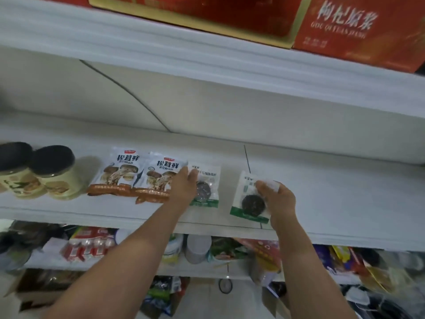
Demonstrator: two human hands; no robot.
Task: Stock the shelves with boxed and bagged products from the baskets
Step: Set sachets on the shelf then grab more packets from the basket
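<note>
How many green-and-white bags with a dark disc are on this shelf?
2. The left bag lies beside the mushroom bags, under the left hand; the right bag is apart, pinched by the right hand. None seems hidden.

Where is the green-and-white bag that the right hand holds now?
Head view: the bag is right of centre, at the front of the middle shelf, pinched by the right hand, right of its twin bag.

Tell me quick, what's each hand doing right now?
Left hand: on the left green-and-white bag; grip cannot be told.
Right hand: holding the right green-and-white bag.
</note>
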